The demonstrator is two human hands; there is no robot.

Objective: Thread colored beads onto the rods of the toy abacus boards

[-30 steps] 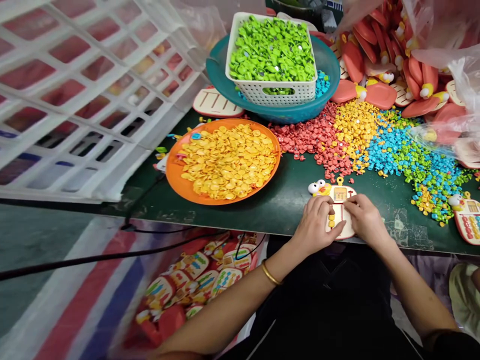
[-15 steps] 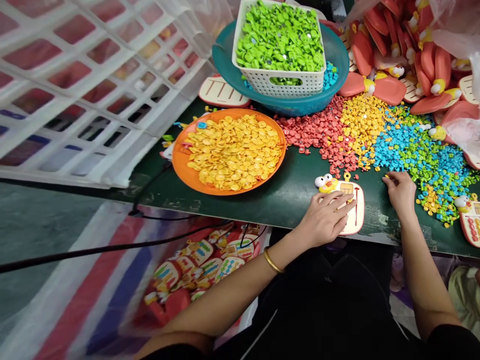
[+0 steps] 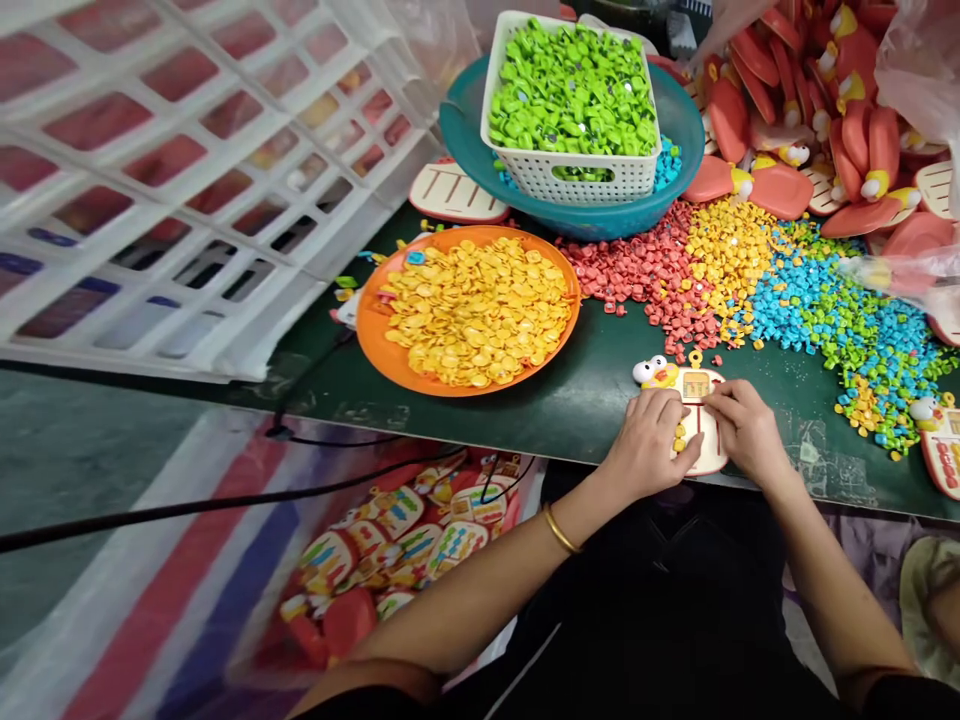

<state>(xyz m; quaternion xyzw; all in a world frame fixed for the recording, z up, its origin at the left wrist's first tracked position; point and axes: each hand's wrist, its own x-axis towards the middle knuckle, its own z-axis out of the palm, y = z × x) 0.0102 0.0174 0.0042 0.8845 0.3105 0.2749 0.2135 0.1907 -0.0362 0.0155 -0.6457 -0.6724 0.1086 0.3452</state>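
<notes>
A cream toy board [image 3: 709, 458] with red slots and a bug-eyed yellow duck head [image 3: 657, 372] lies flat near the table's front edge. My left hand [image 3: 649, 440] is closed over its left side, fingers bent and thumb on the face. Yellow pieces [image 3: 679, 437] show in the slot beside those fingers. At the upper right of the board, my right hand [image 3: 750, 430] pinches with thumb and forefinger. Its fingertips cover the small yellow piece that showed in them just before.
An orange plate [image 3: 375, 345] of yellow discs stands left. Behind it a white basket [image 3: 570, 170] of green pieces sits in a teal basin [image 3: 457, 120]. Loose red pieces [image 3: 630, 265] and blue pieces [image 3: 787, 300] spread rightward. Red-backed toys [image 3: 727, 120] pile behind; a white crate [image 3: 150, 150] stands far left.
My right hand has moved left from the bare tabletop onto the board. My left fingers, spread flat before, have bent and drawn back leftward, uncovering yellow pieces. The view has shifted slightly.
</notes>
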